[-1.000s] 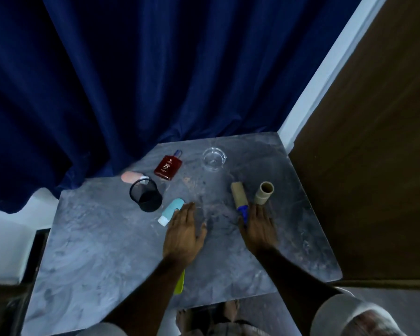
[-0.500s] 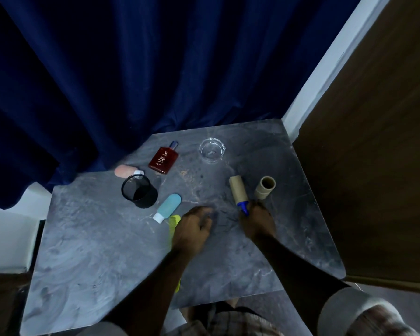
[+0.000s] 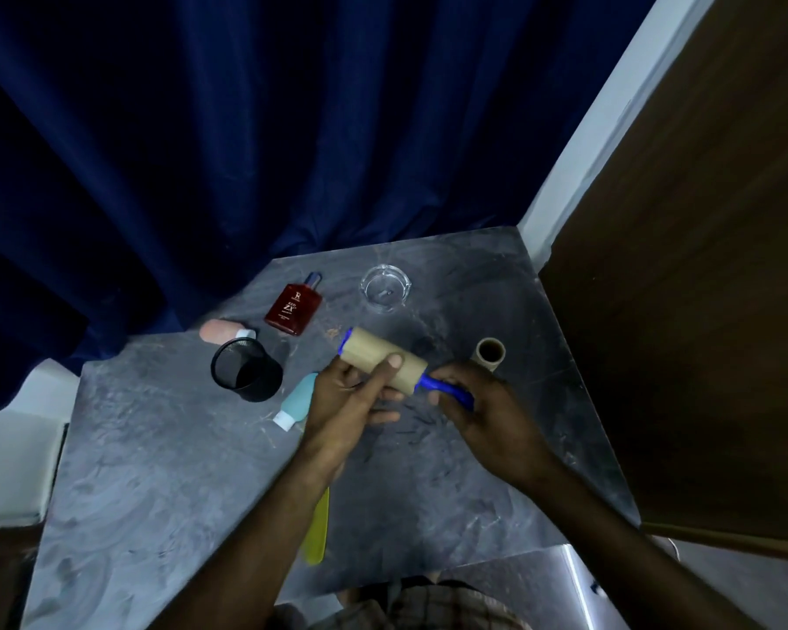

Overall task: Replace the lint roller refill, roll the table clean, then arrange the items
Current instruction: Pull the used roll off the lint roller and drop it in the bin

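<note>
My right hand (image 3: 487, 416) grips the blue handle (image 3: 446, 389) while my left hand (image 3: 351, 402) clasps the brown roll (image 3: 383, 366), probably to pull it off.

A tan roll (image 3: 381, 364) is seen on a blue handle (image 3: 446, 390). The table (image 3: 164, 470) is mottled grey. The bottle (image 3: 293, 308) is dark red, the cup (image 3: 245, 376) black mesh, the tube (image 3: 295, 401) pale blue with a white cap, the curtain (image 3: 246, 129) navy.
</note>
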Action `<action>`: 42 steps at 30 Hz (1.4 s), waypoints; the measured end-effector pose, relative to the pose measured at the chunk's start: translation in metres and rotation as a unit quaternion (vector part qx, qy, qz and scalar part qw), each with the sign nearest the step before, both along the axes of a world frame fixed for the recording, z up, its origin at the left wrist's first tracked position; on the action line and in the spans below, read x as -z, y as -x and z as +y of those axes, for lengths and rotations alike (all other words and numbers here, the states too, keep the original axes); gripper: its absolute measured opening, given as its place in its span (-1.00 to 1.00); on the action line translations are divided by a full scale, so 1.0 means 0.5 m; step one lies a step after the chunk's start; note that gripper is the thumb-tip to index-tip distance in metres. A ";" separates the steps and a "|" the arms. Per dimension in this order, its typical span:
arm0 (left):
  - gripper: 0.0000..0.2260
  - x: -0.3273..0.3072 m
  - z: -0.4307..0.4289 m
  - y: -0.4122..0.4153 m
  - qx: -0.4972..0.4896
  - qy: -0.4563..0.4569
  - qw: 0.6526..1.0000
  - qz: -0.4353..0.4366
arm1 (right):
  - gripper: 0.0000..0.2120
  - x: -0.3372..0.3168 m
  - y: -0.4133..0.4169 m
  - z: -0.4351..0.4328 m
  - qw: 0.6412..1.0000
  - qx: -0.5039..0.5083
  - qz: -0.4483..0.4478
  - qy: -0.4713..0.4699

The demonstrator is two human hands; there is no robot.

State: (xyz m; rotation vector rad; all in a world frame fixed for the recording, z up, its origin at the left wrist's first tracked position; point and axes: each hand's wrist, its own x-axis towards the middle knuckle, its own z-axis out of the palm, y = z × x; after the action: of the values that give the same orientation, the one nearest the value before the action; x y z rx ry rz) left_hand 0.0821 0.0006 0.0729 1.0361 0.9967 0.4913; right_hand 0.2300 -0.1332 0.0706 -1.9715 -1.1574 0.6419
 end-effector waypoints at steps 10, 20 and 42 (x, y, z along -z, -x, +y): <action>-0.77 -0.152 -0.046 0.053 -0.091 -0.052 0.981 -0.164 | -0.71 -0.230 0.006 -0.017 0.975 -0.117 -0.188 -0.010; -0.64 -0.216 -0.042 0.094 -0.190 -0.078 0.960 -0.192 | -0.75 -0.305 -0.026 -0.011 0.954 -0.162 -0.235 -0.095; -0.60 -0.228 -0.062 0.181 -0.322 -0.048 0.929 -0.177 | -0.80 -0.277 -0.017 0.045 0.955 -0.215 -0.154 -0.133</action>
State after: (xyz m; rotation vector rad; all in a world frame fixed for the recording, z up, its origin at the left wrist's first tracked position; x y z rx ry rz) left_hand -0.0082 -0.0304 0.1868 0.6478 0.9774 1.2327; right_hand 0.2385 -0.1105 0.2091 -1.6349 -1.7940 0.3681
